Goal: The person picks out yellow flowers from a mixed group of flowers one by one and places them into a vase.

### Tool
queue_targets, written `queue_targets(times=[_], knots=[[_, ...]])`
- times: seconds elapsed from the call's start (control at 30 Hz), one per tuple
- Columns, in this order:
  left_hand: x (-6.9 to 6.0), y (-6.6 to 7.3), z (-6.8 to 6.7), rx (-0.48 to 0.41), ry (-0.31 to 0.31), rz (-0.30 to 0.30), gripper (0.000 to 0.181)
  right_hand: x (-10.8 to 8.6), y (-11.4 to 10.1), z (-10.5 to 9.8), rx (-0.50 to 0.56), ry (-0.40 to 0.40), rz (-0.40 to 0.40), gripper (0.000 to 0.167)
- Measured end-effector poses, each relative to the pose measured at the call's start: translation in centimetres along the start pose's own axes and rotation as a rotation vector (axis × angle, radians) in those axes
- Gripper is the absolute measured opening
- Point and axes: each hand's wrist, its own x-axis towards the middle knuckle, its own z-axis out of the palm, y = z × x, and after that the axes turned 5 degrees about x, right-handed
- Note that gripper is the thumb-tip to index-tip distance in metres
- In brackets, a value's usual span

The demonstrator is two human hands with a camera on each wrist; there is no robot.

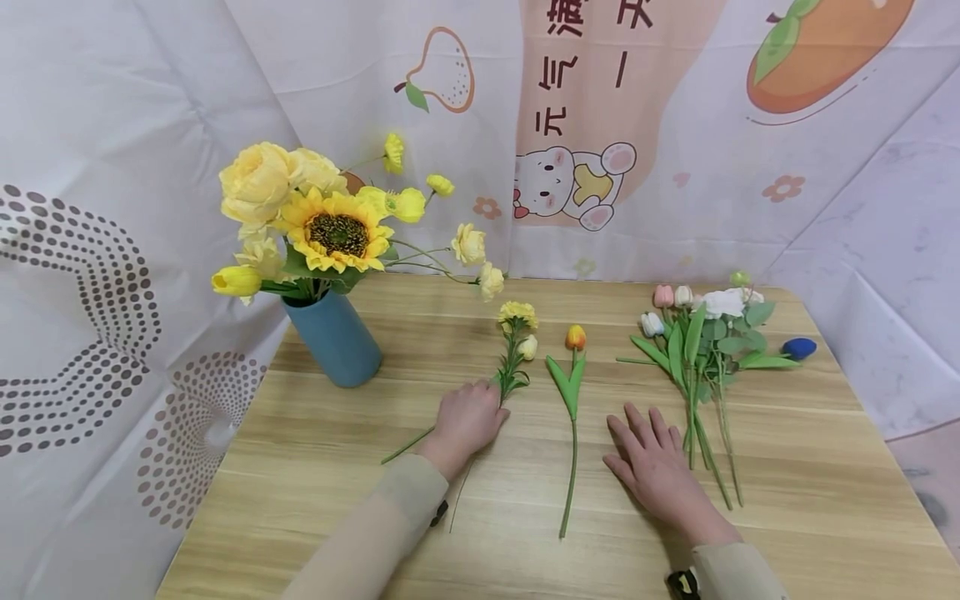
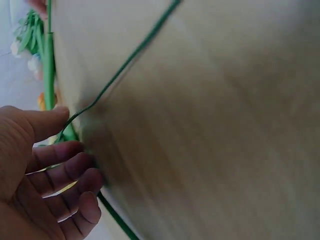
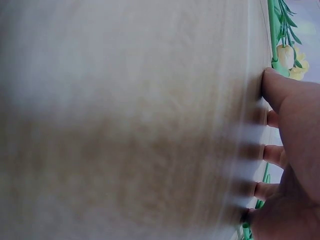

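My left hand (image 1: 468,417) is low over the table with curled fingers. Its thumb and index finger are at a thin green flower stem (image 2: 120,70) in the left wrist view. Beyond the hand lie a ruffled yellow carnation (image 1: 517,313) and a small cream bud (image 1: 527,347). A thicker stem (image 1: 407,445) comes out on the hand's left side; which bloom each stem belongs to is hidden. My right hand (image 1: 660,471) rests on the tabletop, fingers spread and holding nothing. Between the hands lies an orange tulip (image 1: 575,337) with green leaves.
A blue vase (image 1: 335,337) with a sunflower (image 1: 335,233) and other yellow blooms stands at the back left. Right of it, past my right hand, lies a pile of flowers with pink and white tulips, a white bloom (image 1: 722,302) and a blue tulip (image 1: 798,348). Printed cloth (image 1: 420,242) hangs behind.
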Motion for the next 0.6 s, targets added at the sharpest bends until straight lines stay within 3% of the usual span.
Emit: queue_targets(times=[0.27,0.6], knots=[[0.4,0.1,0.2,-0.027,-0.025,-0.04,0.023,0.0,0.0,-0.2,0.0,-0.035,0.019,0.057],[0.0,-0.8,-0.9,-0.124,0.033,-0.059,0.007,-0.1,0.0,-0.2,0.014,-0.034,0.019,0.057]])
